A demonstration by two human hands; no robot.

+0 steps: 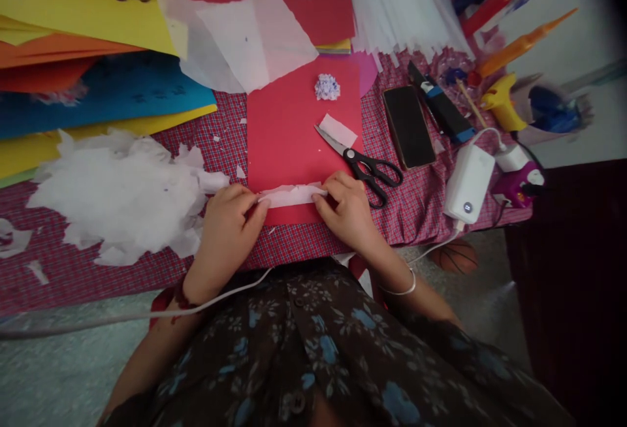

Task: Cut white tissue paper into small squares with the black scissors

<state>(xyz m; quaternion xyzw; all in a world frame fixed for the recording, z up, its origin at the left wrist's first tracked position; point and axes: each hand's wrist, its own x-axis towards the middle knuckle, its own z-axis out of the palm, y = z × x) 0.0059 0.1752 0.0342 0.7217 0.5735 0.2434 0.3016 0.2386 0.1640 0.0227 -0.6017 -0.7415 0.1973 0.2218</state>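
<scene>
A narrow folded strip of white tissue paper lies across the near end of a red card sheet. My left hand pinches its left end and my right hand pinches its right end, fingers closed on the paper. Black-handled scissors lie just right of my right hand, blades pointing up-left under a small white paper scrap. A small crumpled white tissue flower sits further up the red sheet.
A heap of white tissue scraps lies left of my left hand. Coloured card sheets are stacked at far left. A dark phone, a white charger box, a yellow glue gun and pens lie at right on the checked cloth.
</scene>
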